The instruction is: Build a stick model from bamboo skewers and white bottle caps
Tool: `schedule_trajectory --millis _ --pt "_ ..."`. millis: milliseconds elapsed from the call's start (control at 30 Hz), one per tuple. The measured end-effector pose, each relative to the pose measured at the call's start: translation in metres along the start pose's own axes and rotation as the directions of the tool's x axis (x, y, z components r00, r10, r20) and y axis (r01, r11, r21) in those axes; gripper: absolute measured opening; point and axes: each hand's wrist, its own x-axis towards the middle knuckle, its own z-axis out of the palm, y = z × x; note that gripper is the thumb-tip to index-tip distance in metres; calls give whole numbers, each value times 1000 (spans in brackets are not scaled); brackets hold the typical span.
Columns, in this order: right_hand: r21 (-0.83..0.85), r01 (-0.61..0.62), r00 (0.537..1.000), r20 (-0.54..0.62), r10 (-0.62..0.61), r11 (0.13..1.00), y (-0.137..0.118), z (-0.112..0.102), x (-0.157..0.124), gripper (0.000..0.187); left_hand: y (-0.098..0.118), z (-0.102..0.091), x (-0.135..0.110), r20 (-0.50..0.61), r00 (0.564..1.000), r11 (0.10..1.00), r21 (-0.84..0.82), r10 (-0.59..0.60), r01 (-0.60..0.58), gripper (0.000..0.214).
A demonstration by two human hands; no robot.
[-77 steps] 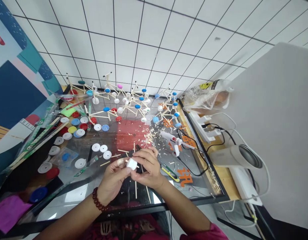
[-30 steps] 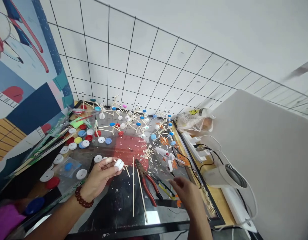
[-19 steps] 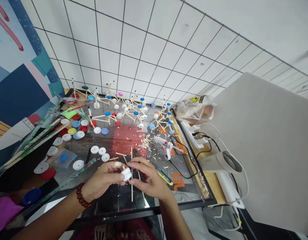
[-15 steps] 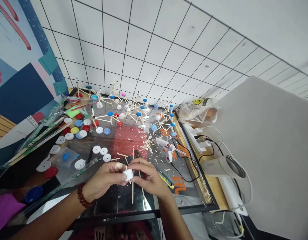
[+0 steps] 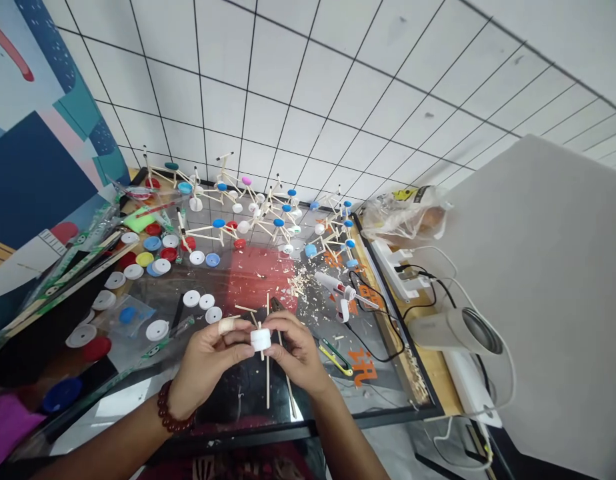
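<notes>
Between both hands, over the near part of the table, is a white bottle cap [image 5: 261, 340] with a seam round its side, perhaps two caps put together. A short wooden stick stands up at its far side. My left hand [image 5: 208, 357], with a bandaged finger and a bead bracelet, pinches the cap from the left. From the right, my right hand [image 5: 299, 353] pinches it with thumb and fingers. Long thin wooden sticks [image 5: 268, 387] lie beneath the hands. Dark pliers [image 5: 277, 305] lie just beyond, partly hidden by my right fingers.
Small stick-and-cap models [image 5: 278, 222] crowd the far side of the table. Loose white caps [image 5: 191, 298] and coloured ones lie left. To the right are a glue gun [image 5: 338, 290] with its cord, a yellow-green cutter [image 5: 337, 358], wood scraps and a power strip [image 5: 395, 270].
The white cap has turned more upright in my fingers, its seam and the stick showing more clearly. Both hands keep their pinch. The camera view has shifted slightly.
</notes>
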Motion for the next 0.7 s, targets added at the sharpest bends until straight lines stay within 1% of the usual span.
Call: schedule_trajectory --millis 33,100,167,233,300,400,433,467,500,567,633,700 --pt "4 0 1000 -22 0 1000 0 1 -1 26 1 0 -2 -11 997 996 48 80 -79 34" --pt "25 7 999 -41 -6 1000 -1 3 -2 27 5 1 -6 15 973 955 186 231 -229 36" --pt "51 19 999 -32 -17 999 -1 3 -4 28 10 0 -8 75 926 861 346 370 -372 33" --pt "80 35 999 -11 -35 996 1 3 -5 30 14 -1 -8 151 871 746 462 467 -480 30" --pt "100 43 999 7 -44 994 4 4 -6 33 15 -3 -6 221 807 643 505 548 -576 30" --pt "127 30 999 20 -33 991 8 5 -8 35 12 -6 -3 327 681 504 483 655 -716 38" --pt "138 28 999 21 -31 990 8 5 -9 34 11 -7 -2 356 649 470 471 673 -746 41" --pt "146 27 999 22 -31 989 8 5 -9 34 10 -7 -2 374 634 458 462 677 -760 43" --pt "144 30 999 19 -33 989 8 5 -9 34 9 -7 -2 378 642 471 453 667 -757 44" --pt "105 41 999 16 -43 994 6 5 -10 36 7 -7 -3 357 685 545 422 635 -725 43" --pt "31 67 998 -3 -67 997 4 6 -11 42 5 -6 -3 320 732 626 381 601 -680 41" --pt "-67 125 991 -45 -128 990 3 7 -12 49 2 -5 -4 290 763 673 360 577 -646 42"
